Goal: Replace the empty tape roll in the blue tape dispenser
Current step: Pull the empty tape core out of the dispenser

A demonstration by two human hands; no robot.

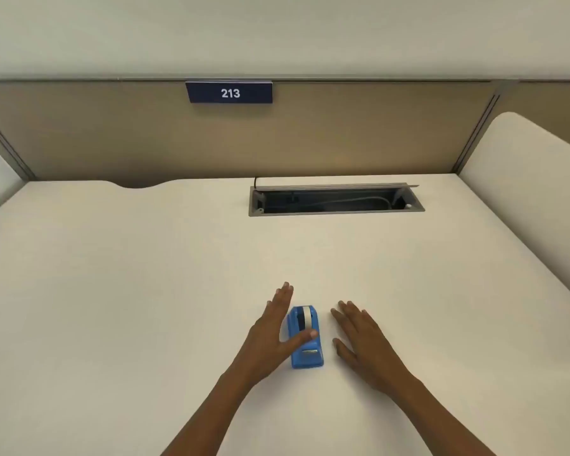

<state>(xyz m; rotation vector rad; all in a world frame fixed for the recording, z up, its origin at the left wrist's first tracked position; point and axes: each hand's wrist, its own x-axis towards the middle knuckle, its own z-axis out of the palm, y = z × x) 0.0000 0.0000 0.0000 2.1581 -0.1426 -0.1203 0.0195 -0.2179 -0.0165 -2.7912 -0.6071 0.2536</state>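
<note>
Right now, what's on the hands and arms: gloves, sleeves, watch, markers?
Nothing worn that shows. Both the left hand and the right hand are bare: no gloves, rings, or tracking markers visible. Both forearms are bare down to the frame's bottom edge, with no sleeves, watch, or wristband in view.

One head-worn view looks forward and down across the desk [145, 274], near.

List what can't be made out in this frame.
- Head view: roll state inside the small blue plastic tape dispenser; too small, and the left hand's thumb crosses it.
- Contents of the grey recessed cable tray: dark.
- No spare roll visible.
- Right hand's palm faces down, hidden.
</note>
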